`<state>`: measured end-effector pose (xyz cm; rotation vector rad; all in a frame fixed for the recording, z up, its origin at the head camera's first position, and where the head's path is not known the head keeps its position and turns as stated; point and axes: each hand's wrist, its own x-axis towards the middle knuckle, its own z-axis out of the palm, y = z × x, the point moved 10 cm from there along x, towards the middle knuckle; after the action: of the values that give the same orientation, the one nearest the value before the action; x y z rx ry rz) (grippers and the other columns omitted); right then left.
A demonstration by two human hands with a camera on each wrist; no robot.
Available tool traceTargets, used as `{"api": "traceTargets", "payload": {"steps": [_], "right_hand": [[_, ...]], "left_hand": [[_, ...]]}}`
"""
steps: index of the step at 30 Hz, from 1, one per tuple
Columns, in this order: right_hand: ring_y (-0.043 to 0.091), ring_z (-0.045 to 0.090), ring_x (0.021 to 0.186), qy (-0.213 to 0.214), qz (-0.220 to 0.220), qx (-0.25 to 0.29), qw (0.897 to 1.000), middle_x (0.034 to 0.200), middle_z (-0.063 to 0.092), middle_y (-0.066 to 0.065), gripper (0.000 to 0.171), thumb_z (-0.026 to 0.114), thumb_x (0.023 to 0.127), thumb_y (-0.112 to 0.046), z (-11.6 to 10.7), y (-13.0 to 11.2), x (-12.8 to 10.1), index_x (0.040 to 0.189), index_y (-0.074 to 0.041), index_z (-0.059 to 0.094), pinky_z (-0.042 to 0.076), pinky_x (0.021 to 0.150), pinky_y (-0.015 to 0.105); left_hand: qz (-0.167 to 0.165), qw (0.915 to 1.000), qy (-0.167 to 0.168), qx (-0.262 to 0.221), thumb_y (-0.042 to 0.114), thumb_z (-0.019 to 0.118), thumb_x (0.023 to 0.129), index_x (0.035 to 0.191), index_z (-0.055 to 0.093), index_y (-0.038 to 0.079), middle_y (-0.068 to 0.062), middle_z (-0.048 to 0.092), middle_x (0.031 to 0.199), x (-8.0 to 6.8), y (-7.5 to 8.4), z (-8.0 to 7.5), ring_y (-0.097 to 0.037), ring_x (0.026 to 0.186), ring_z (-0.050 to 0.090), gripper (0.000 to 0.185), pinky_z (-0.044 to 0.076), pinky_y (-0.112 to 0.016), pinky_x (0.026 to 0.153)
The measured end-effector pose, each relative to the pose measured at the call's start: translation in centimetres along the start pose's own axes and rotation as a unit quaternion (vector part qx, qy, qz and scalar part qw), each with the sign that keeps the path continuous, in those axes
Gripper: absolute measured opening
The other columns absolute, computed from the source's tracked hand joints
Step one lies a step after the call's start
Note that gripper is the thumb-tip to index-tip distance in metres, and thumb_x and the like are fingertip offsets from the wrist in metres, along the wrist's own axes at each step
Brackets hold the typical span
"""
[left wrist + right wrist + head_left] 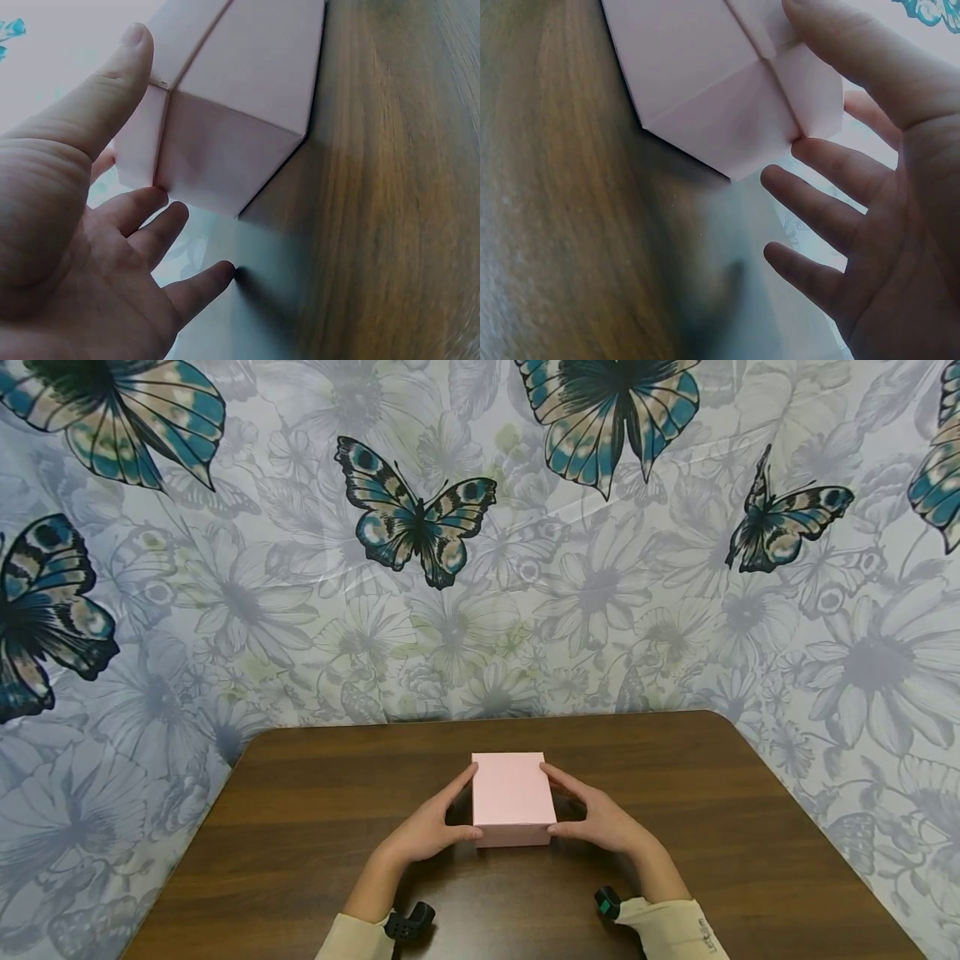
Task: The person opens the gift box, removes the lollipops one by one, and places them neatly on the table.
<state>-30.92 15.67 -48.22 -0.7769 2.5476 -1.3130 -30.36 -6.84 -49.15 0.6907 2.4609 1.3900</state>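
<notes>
The pink lidded box (512, 787) sits on the wood-grain table (757, 860) between left hand (423, 832) and right hand (609, 821), each gripping a side with thumb and fingers spread; the table's far edge is near, side edges well apart, with room both ways

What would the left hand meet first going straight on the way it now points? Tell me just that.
The pink box, most likely: the left hand points forward and rightward at its left side and seems to touch it, though exact contact is hard to judge.
</notes>
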Motion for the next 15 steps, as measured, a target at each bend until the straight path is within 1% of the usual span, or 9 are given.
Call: {"api": "traceTargets", "payload": {"steps": [9, 15], "right_hand": [[0.034, 0.046, 0.142, 0.010, -0.003, 0.006, 1.000, 0.163, 0.034, 0.001, 0.091, 0.079, 0.084, -0.040, -0.31, -0.16, 0.04, 0.158, -0.037, 0.026, 0.035, 0.113, 0.065], [0.036, 0.045, 0.142, 0.022, -0.015, 0.004, 1.000, 0.162, 0.035, 0.000, 0.090, 0.079, 0.084, -0.039, -0.66, -0.83, -0.06, 0.157, -0.037, 0.027, 0.033, 0.112, 0.068]], "left_hand": [[0.007, 1.0000, 0.005, -0.005, 0.035, 0.077, 0.087, 0.159, 0.013, 0.040, 0.005, 0.016, 0.168, 0.13, 0.16, -0.08, -0.030, 0.155, 0.019, 0.097, 0.024, -0.062, 0.121], [0.016, 0.9997, 0.013, -0.010, 0.034, 0.078, 0.086, 0.159, 0.013, 0.042, 0.007, 0.017, 0.168, 0.03, 0.54, -0.31, -0.028, 0.155, 0.018, 0.098, 0.023, -0.061, 0.121]]}}
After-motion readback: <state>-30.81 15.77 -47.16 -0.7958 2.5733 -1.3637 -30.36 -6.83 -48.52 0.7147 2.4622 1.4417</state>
